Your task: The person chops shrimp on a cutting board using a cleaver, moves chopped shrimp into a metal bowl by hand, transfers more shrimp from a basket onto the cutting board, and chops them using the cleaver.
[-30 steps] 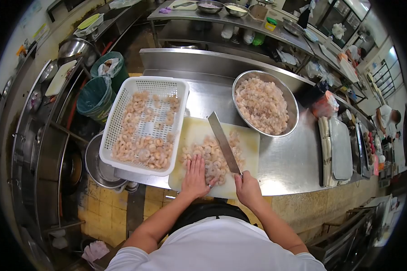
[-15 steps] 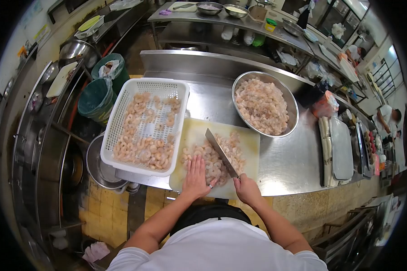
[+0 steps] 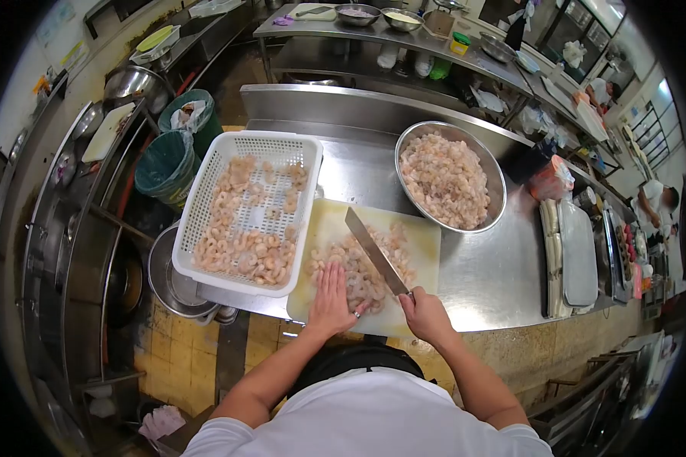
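Observation:
My right hand (image 3: 428, 314) is closed round the handle of a large knife (image 3: 376, 251). The long blade slants up and left across the shrimp (image 3: 367, 289) heaped on a pale cutting board (image 3: 427, 263). Flat on the left side of that heap lies my left hand (image 3: 331, 298), fingers stretched out and a ring showing on it. Left of the board, a white perforated basket (image 3: 306, 164) holds whole peeled shrimp. A round metal bowl (image 3: 501, 199) behind and right of the board is piled with shrimp pieces.
The steel table (image 3: 488, 282) carries covered trays (image 3: 578, 255) on the right, near a plastic bag (image 3: 550, 179). Green bins (image 3: 166, 164) and a metal pot (image 3: 171, 278) stand beyond its left edge. A person (image 3: 652, 206) is far off at the right.
My right hand and the knife have shifted slightly right. My left hand stays flat on the shrimp, and the basket and bowl keep their places on the table.

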Demonstrator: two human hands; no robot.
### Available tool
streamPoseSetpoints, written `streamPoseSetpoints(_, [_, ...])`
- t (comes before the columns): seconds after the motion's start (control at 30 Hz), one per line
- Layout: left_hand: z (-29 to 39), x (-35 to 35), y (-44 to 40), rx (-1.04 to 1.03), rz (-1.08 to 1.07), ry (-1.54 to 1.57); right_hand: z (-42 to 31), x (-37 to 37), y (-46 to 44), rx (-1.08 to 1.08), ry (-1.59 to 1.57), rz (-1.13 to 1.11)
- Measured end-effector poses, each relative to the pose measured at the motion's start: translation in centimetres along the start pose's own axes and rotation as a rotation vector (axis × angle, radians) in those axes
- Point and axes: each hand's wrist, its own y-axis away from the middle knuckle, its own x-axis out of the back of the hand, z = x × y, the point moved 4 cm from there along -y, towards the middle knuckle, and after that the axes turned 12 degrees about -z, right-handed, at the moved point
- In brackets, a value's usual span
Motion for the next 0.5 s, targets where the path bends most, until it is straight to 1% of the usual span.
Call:
streamPoseSetpoints(0.07, [0.0, 0.2, 0.0, 0.002, 0.01, 0.021, -1.1, 0.6, 0.5, 0.013, -0.014, 0.012])
streamPoseSetpoints(0.17, [0.0, 0.2, 0.0, 0.021, -0.033, 0.021, 1.9, -2.6, -0.7, 0.02, 0.079, -0.014])
streamPoseSetpoints(0.27, [0.0, 0.3, 0.0, 0.02, -0.036, 0.03, 2.4, -1.6, -0.9, 0.033, 0.046, -0.008])
streamPoseSetpoints(0.4, [0.1, 0.3, -0.2, 0.035, -0.041, 0.035, -0.5, 1.1, 0.5, -0.015, 0.037, -0.013])
streamPoseSetpoints(0.47, [-0.1, 0.1, 0.0, 0.024, -0.028, 0.026, -1.1, 1.0, 0.6, -0.002, 0.017, 0.009])
streamPoseSetpoints(0.5, [-0.2, 0.1, 0.1, 0.025, -0.03, 0.026, -0.2, -0.1, 0.2, 0.007, 0.041, 0.0])
